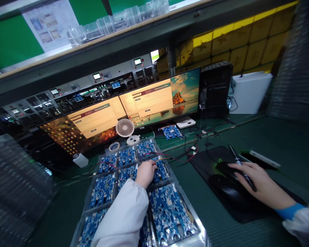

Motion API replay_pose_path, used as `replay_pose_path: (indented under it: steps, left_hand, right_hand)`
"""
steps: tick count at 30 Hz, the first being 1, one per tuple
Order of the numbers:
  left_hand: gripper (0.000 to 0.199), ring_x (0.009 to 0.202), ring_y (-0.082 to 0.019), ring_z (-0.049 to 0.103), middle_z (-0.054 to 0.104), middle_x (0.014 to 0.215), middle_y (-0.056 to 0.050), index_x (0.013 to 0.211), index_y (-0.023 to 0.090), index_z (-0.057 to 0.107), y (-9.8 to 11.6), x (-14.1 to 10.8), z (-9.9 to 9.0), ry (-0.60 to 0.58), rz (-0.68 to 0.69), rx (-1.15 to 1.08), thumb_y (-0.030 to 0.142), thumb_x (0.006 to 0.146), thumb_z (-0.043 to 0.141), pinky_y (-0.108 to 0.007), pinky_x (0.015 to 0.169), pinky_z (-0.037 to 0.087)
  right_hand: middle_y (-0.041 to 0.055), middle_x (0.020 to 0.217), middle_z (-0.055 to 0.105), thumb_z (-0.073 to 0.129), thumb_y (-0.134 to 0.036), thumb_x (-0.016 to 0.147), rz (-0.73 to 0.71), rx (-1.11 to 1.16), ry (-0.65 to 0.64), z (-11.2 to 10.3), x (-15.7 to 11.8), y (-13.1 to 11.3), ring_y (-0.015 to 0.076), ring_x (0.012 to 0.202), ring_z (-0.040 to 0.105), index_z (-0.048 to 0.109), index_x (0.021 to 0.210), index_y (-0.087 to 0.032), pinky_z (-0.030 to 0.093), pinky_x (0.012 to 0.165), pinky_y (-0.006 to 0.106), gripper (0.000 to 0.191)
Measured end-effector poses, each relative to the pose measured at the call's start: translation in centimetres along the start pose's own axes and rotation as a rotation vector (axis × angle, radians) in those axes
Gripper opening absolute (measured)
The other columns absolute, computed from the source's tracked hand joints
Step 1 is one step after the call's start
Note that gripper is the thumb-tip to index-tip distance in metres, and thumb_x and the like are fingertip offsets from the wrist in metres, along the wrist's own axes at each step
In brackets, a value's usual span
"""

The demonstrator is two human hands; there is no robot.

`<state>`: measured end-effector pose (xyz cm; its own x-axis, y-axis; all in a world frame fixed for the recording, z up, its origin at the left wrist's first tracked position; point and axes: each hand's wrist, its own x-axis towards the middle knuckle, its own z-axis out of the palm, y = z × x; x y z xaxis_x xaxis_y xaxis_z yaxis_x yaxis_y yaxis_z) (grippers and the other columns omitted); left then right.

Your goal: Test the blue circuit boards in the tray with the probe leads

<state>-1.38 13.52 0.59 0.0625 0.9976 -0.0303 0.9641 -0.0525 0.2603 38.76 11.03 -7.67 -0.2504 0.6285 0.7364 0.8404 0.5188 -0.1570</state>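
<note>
pass: table (197, 192) between tray (201, 231), mouse pad (204, 158) | across far end: red wires (179, 160)

I was at a green-topped bench (186, 202) in what looked like an electronics factory or workshop: blue circuit boards (170, 209) lay in a divided tray (201, 229), lit monitors (149, 99) stood behind, clear plastic bins (119, 21) lined an overhead shelf (118, 43), and machines (119, 73) with small glowing screens (137, 61) ran along the back.

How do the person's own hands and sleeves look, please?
The ungloved left hand emerges from a long, loose, wrinkled white fabric sleeve. The ungloved right hand has a bright blue band around the wrist, beside a blurred, pale whitish-grey sleeve.
</note>
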Motion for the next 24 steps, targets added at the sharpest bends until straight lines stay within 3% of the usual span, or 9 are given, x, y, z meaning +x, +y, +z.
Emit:
replay_pose_path:
  steps: [6, 16, 18, 22, 24]
  left_hand:
    - [0.020, 0.088, -0.020, 0.066, 0.072, 0.090, -0.006, 0.090, 0.021, 0.069, -0.2, -0.1, 0.1, 0.005, 0.039, -0.041, 0.027, 0.089, 0.050, -0.027, 0.076, 0.045]
    - [0.019, 0.097, -0.020, 0.063, 0.068, 0.096, -0.009, 0.089, 0.015, 0.069, -0.6, 0.0, 1.5, 0.020, 0.093, -0.108, 0.020, 0.089, 0.051, -0.030, 0.094, 0.045]
    - [0.020, 0.101, -0.020, 0.062, 0.067, 0.100, -0.010, 0.093, 0.013, 0.069, -0.7, -0.5, 1.4, 0.026, 0.102, -0.124, 0.018, 0.088, 0.050, -0.029, 0.097, 0.044]
    - [0.031, 0.105, -0.018, 0.060, 0.059, 0.119, -0.014, 0.114, 0.010, 0.061, -0.6, -2.2, 0.6, 0.055, 0.103, -0.164, 0.011, 0.087, 0.046, -0.027, 0.102, 0.041]
    - [0.033, 0.106, -0.019, 0.060, 0.059, 0.120, -0.014, 0.117, 0.009, 0.060, -0.4, -3.3, -0.3, 0.057, 0.111, -0.184, 0.011, 0.087, 0.046, -0.029, 0.103, 0.041]
  right_hand:
    - [0.0086, 0.089, 0.069, 0.045, -0.041, 0.090, -0.001, 0.000, -0.010, -0.2, 0.1, -0.2, 0.0225, 0.087, 0.064, 0.065, 0.103, -0.021, 0.056, 0.075, 0.036, 0.031]
    - [0.0107, 0.088, 0.069, 0.043, -0.043, 0.089, 0.047, -0.002, -0.035, -0.1, 0.4, -0.2, 0.0238, 0.086, 0.065, 0.068, 0.099, -0.021, 0.057, 0.077, 0.039, 0.035]
    - [0.0106, 0.090, 0.070, 0.044, -0.041, 0.088, 0.019, -0.003, -0.061, -0.9, 0.7, -1.0, 0.0248, 0.089, 0.065, 0.070, 0.098, -0.023, 0.057, 0.078, 0.040, 0.033]
    - [0.0058, 0.105, 0.071, 0.048, -0.033, 0.085, -0.210, 0.033, -0.222, -4.2, 0.4, -4.6, 0.0245, 0.099, 0.065, 0.069, 0.111, -0.034, 0.057, 0.082, 0.039, 0.033]
    - [0.0028, 0.111, 0.070, 0.046, -0.036, 0.085, -0.164, 0.049, -0.232, -6.1, -0.6, -6.4, 0.0245, 0.104, 0.064, 0.067, 0.113, -0.040, 0.058, 0.082, 0.039, 0.035]
